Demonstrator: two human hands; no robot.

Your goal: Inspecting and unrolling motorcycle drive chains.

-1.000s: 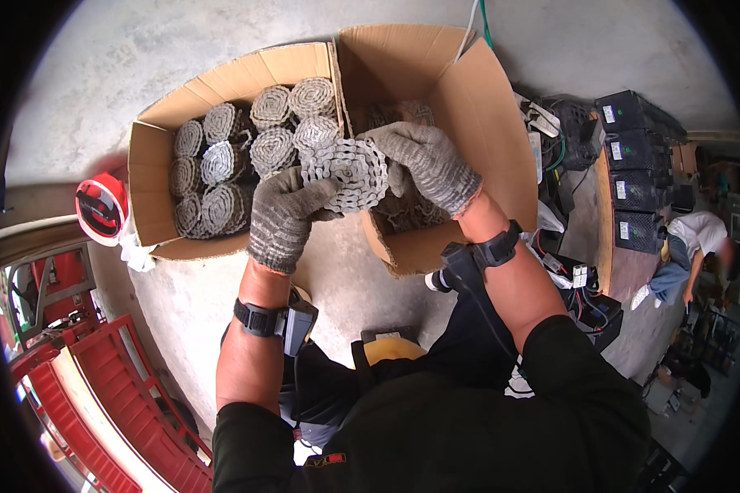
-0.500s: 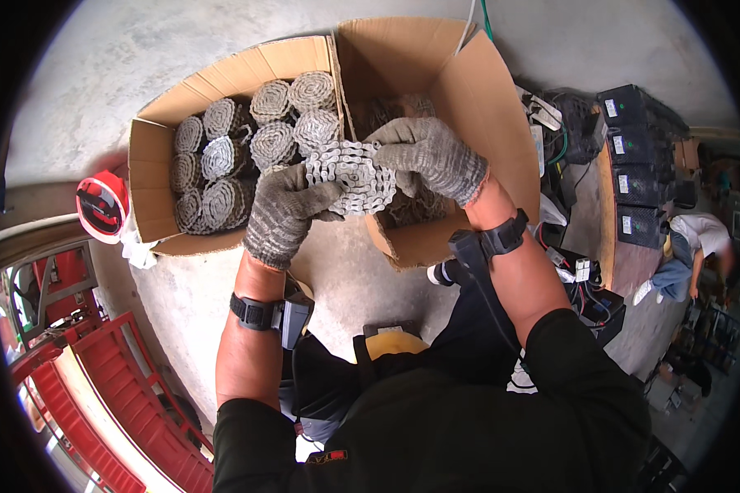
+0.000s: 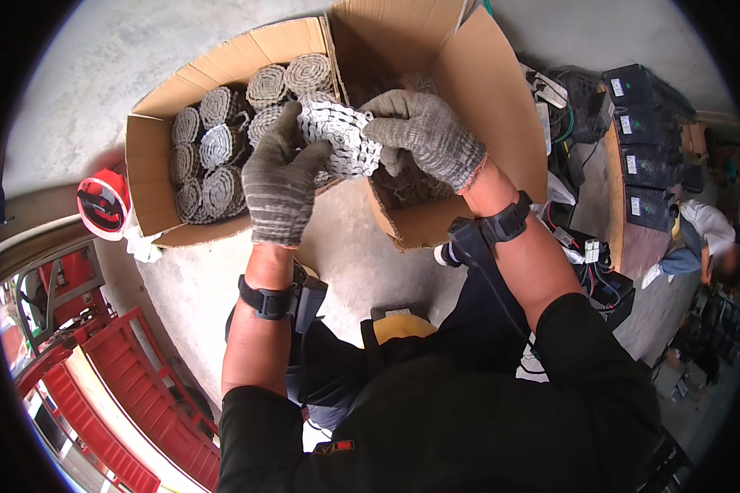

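A coiled silver roller chain [image 3: 341, 135] is held up between my two gloved hands, over the near corner where two cardboard boxes meet. My left hand [image 3: 281, 185] holds the coil's left side, thumb and forefinger wide around its edge. On the other side, my right hand [image 3: 429, 135] grips the coil's outer strand at the upper right. Behind my left hand, the left cardboard box [image 3: 150, 177] contains several rolled chains [image 3: 220, 191] standing in rows. More dark chain lies low in the right cardboard box [image 3: 485, 107], partly hidden by my right hand.
A red helmet-like object [image 3: 103, 204] is left of the boxes, above a red metal vehicle bed [image 3: 140, 386]. On the right are stacked black crates [image 3: 645, 168] and wired black equipment [image 3: 608, 292]. A person [image 3: 703, 234] bends down at the far right.
Both hands have raised the chain slightly, up and to the left. My left hand's thumb and forefinger have spread wider, and the coil has tilted. The view has shifted a little.
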